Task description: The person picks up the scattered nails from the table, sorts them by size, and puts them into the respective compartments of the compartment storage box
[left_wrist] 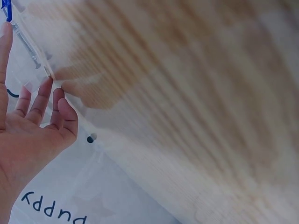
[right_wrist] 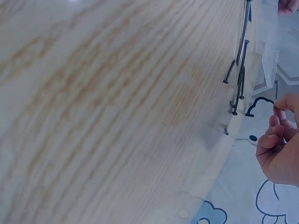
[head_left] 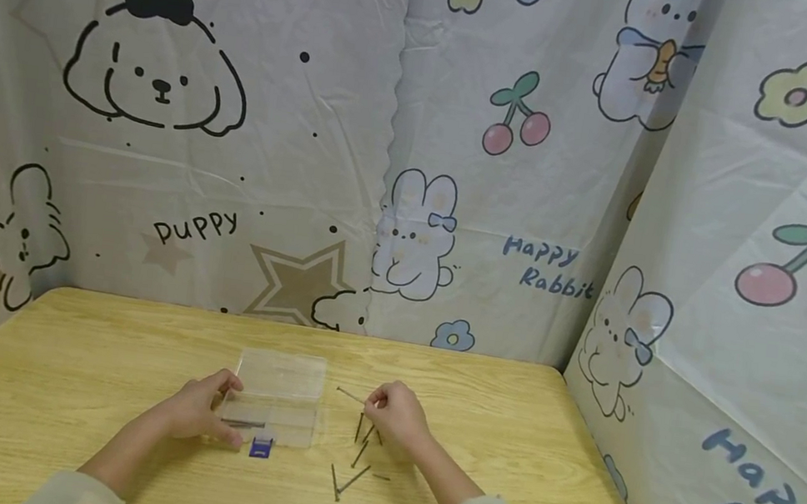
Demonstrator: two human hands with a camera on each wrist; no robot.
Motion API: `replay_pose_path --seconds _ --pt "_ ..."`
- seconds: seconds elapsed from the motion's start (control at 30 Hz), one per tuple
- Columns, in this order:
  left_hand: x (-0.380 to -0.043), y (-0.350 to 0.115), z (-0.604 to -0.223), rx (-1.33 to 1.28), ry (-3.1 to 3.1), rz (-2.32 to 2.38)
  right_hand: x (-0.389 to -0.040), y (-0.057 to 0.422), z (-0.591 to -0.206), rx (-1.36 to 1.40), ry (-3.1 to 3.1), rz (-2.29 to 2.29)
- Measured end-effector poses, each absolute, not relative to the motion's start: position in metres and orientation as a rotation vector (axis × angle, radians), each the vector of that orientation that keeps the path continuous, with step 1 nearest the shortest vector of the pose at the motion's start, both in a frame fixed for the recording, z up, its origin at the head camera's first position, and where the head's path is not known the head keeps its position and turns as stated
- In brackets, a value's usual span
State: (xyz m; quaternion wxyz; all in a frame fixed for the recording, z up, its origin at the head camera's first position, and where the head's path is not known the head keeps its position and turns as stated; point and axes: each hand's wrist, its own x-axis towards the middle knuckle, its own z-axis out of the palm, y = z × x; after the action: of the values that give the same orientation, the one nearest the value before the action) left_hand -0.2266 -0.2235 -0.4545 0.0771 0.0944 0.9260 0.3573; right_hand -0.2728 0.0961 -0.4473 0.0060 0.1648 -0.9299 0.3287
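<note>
A clear plastic box (head_left: 292,423) lies with its lid (head_left: 281,374) folded back. Some nails (head_left: 243,423) lie inside along its left part. My left hand (head_left: 199,408) holds the box's left end, thumb at the front corner and fingertips by the hinge side. Close to that thumb is the blue clasp (head_left: 261,447) at the front edge. To the right of the box, my right hand (head_left: 396,413) pinches a long thin nail (head_left: 351,394) between thumb and fingertips, its headed end pointing left toward the lid. In the right wrist view the nail (right_wrist: 276,88) stands out from the fingertips.
Several loose nails (head_left: 359,453) are scattered on the wooden table (head_left: 134,353) below and beside my right hand. A V-shaped pair (head_left: 339,492) lies nearest me. Printed cloth (head_left: 310,148) hangs behind the table and along its sides.
</note>
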Motion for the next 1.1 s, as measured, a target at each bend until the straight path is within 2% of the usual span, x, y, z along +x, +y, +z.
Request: replay_pose_path --seconds 1.1 --pt "-0.228 -0.224 -0.456 0.233 2.754 1.084 -0.255 0.075 -0.437 0.68 -2.879 1.05"
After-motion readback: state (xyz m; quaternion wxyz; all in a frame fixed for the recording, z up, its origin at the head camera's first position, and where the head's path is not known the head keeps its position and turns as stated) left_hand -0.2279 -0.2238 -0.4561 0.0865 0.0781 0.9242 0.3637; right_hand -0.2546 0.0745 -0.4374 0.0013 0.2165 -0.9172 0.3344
